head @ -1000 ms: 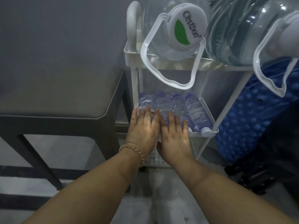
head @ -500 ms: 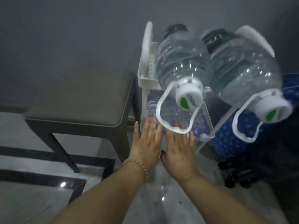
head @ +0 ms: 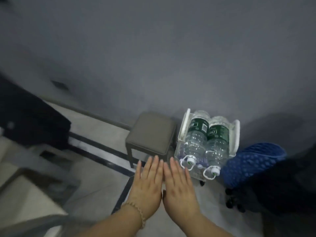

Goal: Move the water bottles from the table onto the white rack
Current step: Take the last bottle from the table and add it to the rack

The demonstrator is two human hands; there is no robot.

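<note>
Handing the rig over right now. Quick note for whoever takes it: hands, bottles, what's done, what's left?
Left hand: open, flat, holds nothing. Right hand: the same, beside it, in front of the white rack.
Left large bottle and right large bottle lie side by side on the top tier, caps toward the camera. Small bottles show on the tier below, mostly hidden.
Done: every bottle in view is on the rack.
Left: probably nothing, but the left of the frame is blurred, so check the table.
</note>
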